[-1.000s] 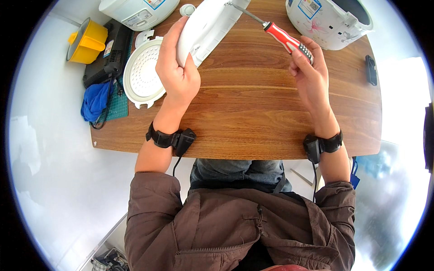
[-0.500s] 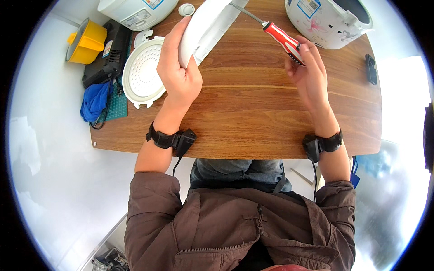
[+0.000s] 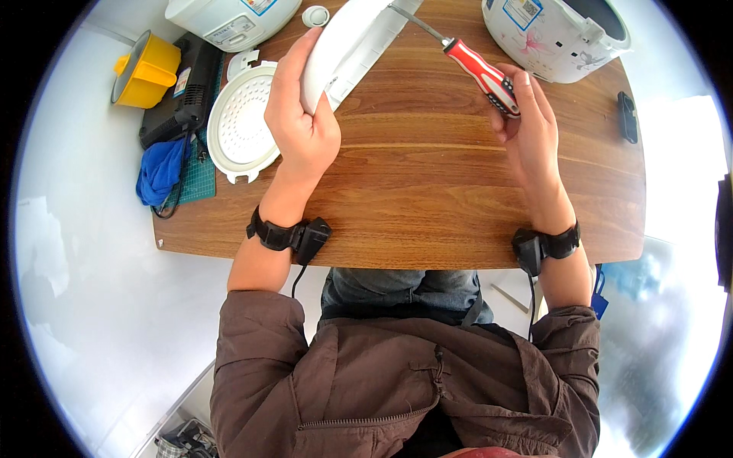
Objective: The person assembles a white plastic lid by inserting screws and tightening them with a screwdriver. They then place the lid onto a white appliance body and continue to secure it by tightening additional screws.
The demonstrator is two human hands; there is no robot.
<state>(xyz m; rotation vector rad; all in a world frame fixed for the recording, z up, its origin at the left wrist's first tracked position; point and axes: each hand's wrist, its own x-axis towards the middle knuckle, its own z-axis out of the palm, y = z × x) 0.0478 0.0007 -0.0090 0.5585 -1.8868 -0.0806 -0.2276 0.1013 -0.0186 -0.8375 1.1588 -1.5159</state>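
Observation:
My left hand [image 3: 304, 130] is closed around the near edge of a curved white plastic cover [image 3: 336, 53], which is tilted up on its side and runs out of the top of the view. My right hand [image 3: 537, 130] grips a screwdriver [image 3: 475, 66] with a red, white and black handle, its fingers at the butt end. The metal shaft points up and to the left, and its tip reaches the right side of the white cover. What the tip meets there is too small to make out.
At left lie a white perforated disc [image 3: 235, 122], a black case [image 3: 169, 114], a yellow cup [image 3: 149, 72], a blue cloth [image 3: 159, 169] and a green mat [image 3: 200, 179]. White rice cooker bodies stand at back left [image 3: 229, 19] and back right [image 3: 534, 42]. A small black object [image 3: 627, 118] lies near the right edge.
My right hand has shifted slightly right, and the screwdriver handle has turned, showing more of its black grip. My left hand and the white cover have barely moved.

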